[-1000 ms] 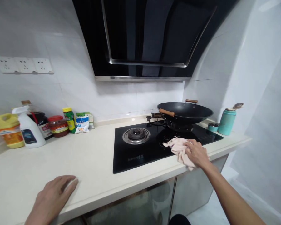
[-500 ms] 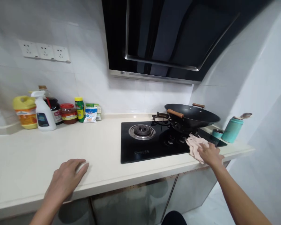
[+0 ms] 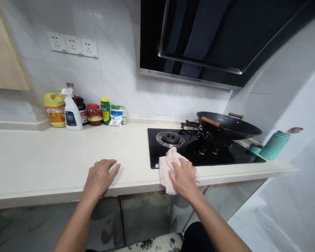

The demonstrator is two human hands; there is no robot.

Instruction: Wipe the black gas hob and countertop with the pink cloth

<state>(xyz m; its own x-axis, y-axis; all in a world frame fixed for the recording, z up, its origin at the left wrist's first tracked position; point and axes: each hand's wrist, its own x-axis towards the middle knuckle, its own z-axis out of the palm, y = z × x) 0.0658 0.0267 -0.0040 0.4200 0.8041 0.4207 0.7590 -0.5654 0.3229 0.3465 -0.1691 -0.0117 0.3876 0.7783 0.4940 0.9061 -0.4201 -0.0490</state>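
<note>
A pale pink cloth (image 3: pixel 168 168) is bunched under my right hand (image 3: pixel 183 176), which grips it at the front edge of the black gas hob (image 3: pixel 157 148). Part of the cloth lies on the glass near the left burner, and part hangs over the front of the counter. Some of my right fingers are hidden in its folds. My left hand (image 3: pixel 101 176) rests on the white countertop (image 3: pixel 131 150), left of the hob, holding nothing, with thumb and fingers apart.
A black wok (image 3: pixel 231 127) with wooden handles sits on the right burner. Beyond it stand a teal canister (image 3: pixel 275 145) and a small teal container (image 3: pixel 255 148). A spray bottle (image 3: pixel 72 113), a yellow jug (image 3: pixel 55 110) and several jars and packets line the wall. A range hood (image 3: pixel 199 42) hangs above.
My right hand has brought the cloth leftward along the hob's front, from below the wok to the left burner side. The view has turned left; my left hand still rests on the counter.
</note>
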